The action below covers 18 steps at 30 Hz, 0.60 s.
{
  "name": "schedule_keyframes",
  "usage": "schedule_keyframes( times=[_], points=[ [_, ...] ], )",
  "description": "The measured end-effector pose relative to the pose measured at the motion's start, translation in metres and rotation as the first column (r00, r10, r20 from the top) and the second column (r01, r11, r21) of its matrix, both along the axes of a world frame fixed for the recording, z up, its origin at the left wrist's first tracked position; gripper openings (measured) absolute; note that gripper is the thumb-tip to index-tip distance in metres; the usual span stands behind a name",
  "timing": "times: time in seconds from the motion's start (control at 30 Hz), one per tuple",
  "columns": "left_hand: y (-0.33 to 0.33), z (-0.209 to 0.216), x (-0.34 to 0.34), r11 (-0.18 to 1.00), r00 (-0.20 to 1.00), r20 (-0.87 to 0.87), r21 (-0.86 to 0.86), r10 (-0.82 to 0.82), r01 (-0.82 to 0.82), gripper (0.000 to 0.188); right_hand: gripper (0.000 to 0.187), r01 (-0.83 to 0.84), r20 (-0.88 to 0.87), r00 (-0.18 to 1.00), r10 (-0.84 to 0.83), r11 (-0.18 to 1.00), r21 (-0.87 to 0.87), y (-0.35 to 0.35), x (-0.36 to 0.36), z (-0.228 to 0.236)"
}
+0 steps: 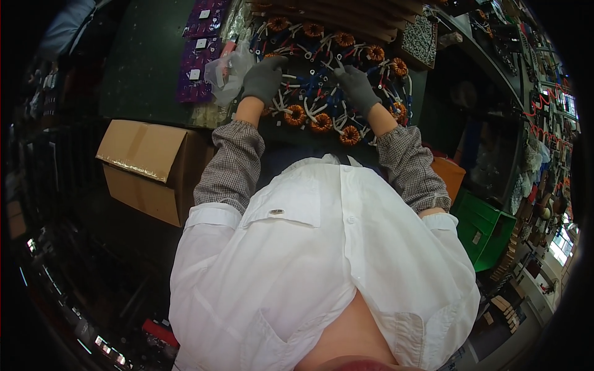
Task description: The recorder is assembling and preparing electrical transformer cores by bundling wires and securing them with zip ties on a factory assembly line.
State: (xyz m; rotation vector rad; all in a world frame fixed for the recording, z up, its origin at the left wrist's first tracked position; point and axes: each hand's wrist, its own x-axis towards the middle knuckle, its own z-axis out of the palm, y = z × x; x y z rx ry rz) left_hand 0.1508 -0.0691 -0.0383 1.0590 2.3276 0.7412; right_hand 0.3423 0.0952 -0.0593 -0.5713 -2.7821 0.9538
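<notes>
Copper-wound ring coils (321, 122) lie in a loose ring on the dark bench, with white, blue and red leads (315, 80) spread between them. Many of the leads end in metal ring terminals. My left hand (262, 80), in a grey glove, is at the left side of the coils. Its fingers are curled, and what they hold, if anything, is hidden. My right hand (357, 86), gloved alike, is on the right of the leads. Its thumb and fingertips are pinched on a wire lead near its terminal.
Purple circuit boards (197, 68) and a clear plastic bag (228, 77) lie left of the coils. A box of small metal parts (419, 38) stands back right, beside stacked cardboard (346, 15). An open carton (145, 164) is at the left; a green crate (479, 229) stands at the right.
</notes>
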Motion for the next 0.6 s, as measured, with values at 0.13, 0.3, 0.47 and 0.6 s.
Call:
schedule_keyframes(
  times=[0.13, 0.3, 0.47, 0.6],
  points=[
    [-0.001, -0.025, -0.008, 0.917, 0.893, -0.243, -0.226, -0.379, 0.327, 0.040, 0.036, 0.413, 0.215, 0.908, -0.359, 0.680, -0.606, -0.028, -0.019, 0.017],
    [0.008, -0.010, 0.003, 0.852, 0.887, -0.172, -0.404, -0.428, 0.332, 0.033, 0.035, 0.426, 0.223, 0.901, -0.373, 0.655, -0.624, -0.030, -0.022, 0.007],
    [-0.017, -0.012, 0.014, 0.829, 0.908, -0.064, -0.438, -0.414, 0.347, 0.026, 0.035, 0.394, 0.226, 0.919, -0.323, 0.736, -0.550, -0.032, -0.024, 0.013],
    [-0.003, 0.001, 0.013, 0.925, 0.945, -0.119, -0.275, -0.304, 0.263, 0.031, 0.031, 0.408, 0.196, 0.910, -0.365, 0.705, -0.580, -0.035, -0.027, 0.014]
  ],
)
